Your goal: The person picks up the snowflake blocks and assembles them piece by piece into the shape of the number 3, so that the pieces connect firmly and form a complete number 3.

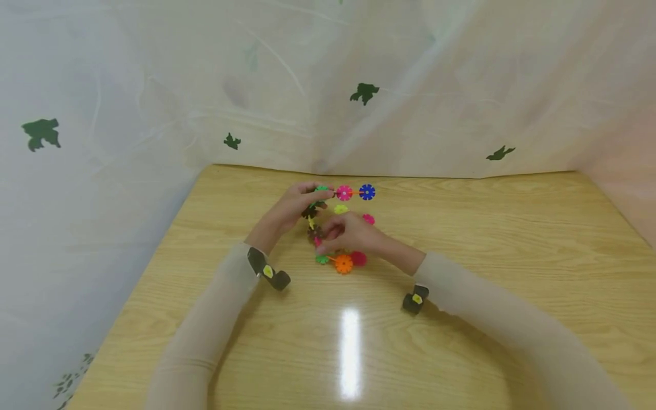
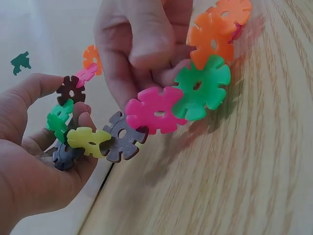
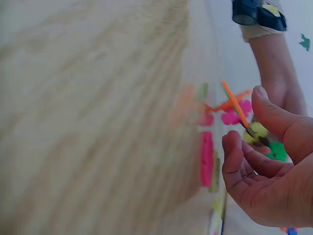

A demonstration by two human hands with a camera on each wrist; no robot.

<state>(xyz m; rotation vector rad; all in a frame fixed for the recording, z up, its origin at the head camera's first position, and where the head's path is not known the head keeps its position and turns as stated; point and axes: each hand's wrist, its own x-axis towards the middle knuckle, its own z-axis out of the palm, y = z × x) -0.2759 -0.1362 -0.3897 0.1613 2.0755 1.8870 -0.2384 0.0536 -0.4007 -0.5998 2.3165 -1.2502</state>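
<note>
Pale sleeves (image 1: 192, 347), hands (image 1: 292, 208) at linked colourful discs (image 2: 146, 108), wooden table (image 1: 302, 341)

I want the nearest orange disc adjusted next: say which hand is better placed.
Probably the right hand: it is closer to the orange disc, its thumb and fingertips apart. The left hand is farther off, holding the disc chain.

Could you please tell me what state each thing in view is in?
Disc chain: interlocked, curved.
Pink disc: linked between grey disc and green disc.
Left hand: holding the chain.
Right hand: beside the chain; grip unclear.
Tabletop: shiny, reflecting light.
Cloth backdrop: hanging, creased.
Wrist cameras: strapped on.
</note>
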